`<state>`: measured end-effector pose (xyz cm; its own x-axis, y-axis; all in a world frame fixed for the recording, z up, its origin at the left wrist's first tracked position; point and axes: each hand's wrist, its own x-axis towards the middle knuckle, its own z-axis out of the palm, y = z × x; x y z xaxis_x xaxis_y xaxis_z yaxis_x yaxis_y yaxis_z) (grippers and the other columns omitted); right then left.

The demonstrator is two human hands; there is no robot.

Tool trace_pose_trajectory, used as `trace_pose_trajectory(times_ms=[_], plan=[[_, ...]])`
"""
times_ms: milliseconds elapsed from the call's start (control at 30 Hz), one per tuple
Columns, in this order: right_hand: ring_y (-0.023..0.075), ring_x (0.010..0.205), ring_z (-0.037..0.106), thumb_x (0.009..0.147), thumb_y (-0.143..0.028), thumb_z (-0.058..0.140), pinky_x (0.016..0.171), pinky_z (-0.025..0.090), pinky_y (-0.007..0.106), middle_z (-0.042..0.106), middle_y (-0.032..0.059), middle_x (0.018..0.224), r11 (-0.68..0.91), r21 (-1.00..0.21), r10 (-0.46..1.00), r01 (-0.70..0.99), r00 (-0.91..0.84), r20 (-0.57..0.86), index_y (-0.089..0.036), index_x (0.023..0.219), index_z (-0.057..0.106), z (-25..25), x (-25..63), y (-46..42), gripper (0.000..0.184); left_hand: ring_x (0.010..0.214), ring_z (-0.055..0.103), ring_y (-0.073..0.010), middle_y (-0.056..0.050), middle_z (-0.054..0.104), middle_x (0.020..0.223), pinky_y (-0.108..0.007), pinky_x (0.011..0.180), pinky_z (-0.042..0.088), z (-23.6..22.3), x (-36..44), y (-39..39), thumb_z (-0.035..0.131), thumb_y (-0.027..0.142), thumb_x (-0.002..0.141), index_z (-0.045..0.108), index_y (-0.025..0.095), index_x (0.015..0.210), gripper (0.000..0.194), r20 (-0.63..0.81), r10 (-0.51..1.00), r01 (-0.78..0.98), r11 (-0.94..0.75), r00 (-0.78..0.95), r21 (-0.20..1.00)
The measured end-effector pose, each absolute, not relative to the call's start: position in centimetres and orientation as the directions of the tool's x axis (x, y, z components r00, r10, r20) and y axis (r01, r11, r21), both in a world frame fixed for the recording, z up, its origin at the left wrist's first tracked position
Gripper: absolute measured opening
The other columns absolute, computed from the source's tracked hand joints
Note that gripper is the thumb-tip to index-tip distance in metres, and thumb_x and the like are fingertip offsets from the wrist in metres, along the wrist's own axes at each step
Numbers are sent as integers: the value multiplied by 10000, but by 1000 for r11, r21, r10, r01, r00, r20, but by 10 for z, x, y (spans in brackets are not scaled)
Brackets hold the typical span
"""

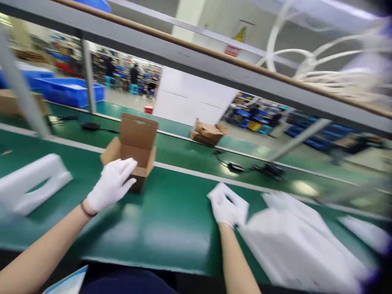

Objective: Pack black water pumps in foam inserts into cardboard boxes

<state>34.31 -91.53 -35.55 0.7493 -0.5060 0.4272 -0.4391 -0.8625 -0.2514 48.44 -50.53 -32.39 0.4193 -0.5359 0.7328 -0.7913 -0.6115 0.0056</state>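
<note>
Kraft carton stands open on the green worktop, its lid flap upright at the back and a side flap spread outward, and the work at this moment centres on it. The hands are well apart. The left hand, in a white glove with a dark bracelet at the wrist, reaches out with spread fingers to the carton's near side, right at its front edge, though the blur hides whether it touches the cardboard. Those fingers lie across part of the carton's mouth. The right hand, also gloved, pinches a white foam sheet above the worktop, just beside a large white foam block that blurs toward the lower right. A white foam insert lies on the worktop well to the left of the carton. Farther off, on a second green belt, lie a black power adapter with its cable and a crumpled brown carton. Blue crates and two co-workers show beyond the line, and a bundle of white cables hangs at the upper right.
</note>
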Motion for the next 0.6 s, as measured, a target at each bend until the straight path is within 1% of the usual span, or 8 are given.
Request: trace_pose_trajectory(times_ms=[67, 100, 167, 233, 300, 400, 500, 600], plan=[[195, 771, 602, 907, -293, 658, 793, 502, 345, 624, 73, 807, -764, -164, -634, -624, 680, 369, -151, 916, 690, -379, 338, -941, 146, 1176, 567, -315, -177, 613, 1271, -470, 1018, 453, -334, 469, -522, 615, 219, 910, 386, 159, 1458, 596, 831, -479, -880, -474, 281, 25], [203, 790, 601, 901, -307, 658, 816, 487, 356, 637, 88, 821, -736, -126, -660, -665, 665, 349, -131, 937, 693, -390, 338, -951, 184, 1162, 575, -298, -161, 630, 1246, -454, 1025, 451, -343, 461, -533, 610, 205, 910, 404, 168, 1451, 580, 835, -505, -930, -368, 219, 22], [208, 877, 606, 935, -336, 606, 883, 465, 375, 660, 92, 921, -708, -68, -681, -703, 655, 328, -117, 1045, 678, -409, 342, -967, 256, 1125, 600, -259, -120, 661, 1215, -405, 1016, 457, -371, 444, -558, 566, 197, 931, 510, 193, 1371, 443, 761, -640, -988, -154, 110, 13], [211, 976, 598, 973, -348, 544, 939, 439, 388, 659, 83, 1061, -707, -33, -678, -707, 662, 319, -135, 1173, 643, -422, 344, -976, 308, 1123, 617, -247, -99, 673, 1238, -382, 999, 467, -405, 433, -582, 523, 251, 960, 603, 203, 1279, 333, 626, -780, -1000, -21, 20, 6], [228, 1032, 582, 992, -342, 502, 959, 414, 387, 646, 95, 1159, -706, -17, -676, -708, 666, 316, -147, 1233, 628, -429, 344, -978, 335, 1169, 612, -270, -95, 661, 1292, -402, 1010, 467, -437, 429, -599, 525, 340, 969, 637, 207, 1260, 339, 512, -859, -1000, 2, -3, -2], [272, 1075, 563, 1003, -321, 442, 972, 381, 398, 641, 148, 1203, -682, -15, -694, -731, 641, 326, -122, 1192, 667, -431, 343, -978, 355, 1243, 580, -279, -69, 627, 1364, -430, 1084, 428, -462, 430, -603, 547, 411, 962, 618, 235, 1308, 394, 418, -908, -1000, 17, -9, 16], [379, 1265, 451, 994, -389, 437, 1065, 297, 514, 560, 230, 1349, -640, -30, -720, -768, 585, 373, -72, 1155, 686, -424, 354, -982, 434, 1260, 569, -262, -87, 622, 1366, -410, 1130, 393, -446, 427, -590, 552, 315, 955, 630, 208, 1282, 353, 540, -842, -1000, -15, 20, 14], [429, 1438, 223, 993, -483, 410, 1135, 161, 614, 361, 238, 1544, -642, -60, -712, -764, 566, 416, -65, 1282, 628, -410, 386, -996, 553, 1345, 500, -301, -101, 637, 1337, -496, 1196, 309, -400, 432, -569, 601, 174, 884, 642, 218, 1246, 366, 706, -703, -990, -141, 81, -26]])
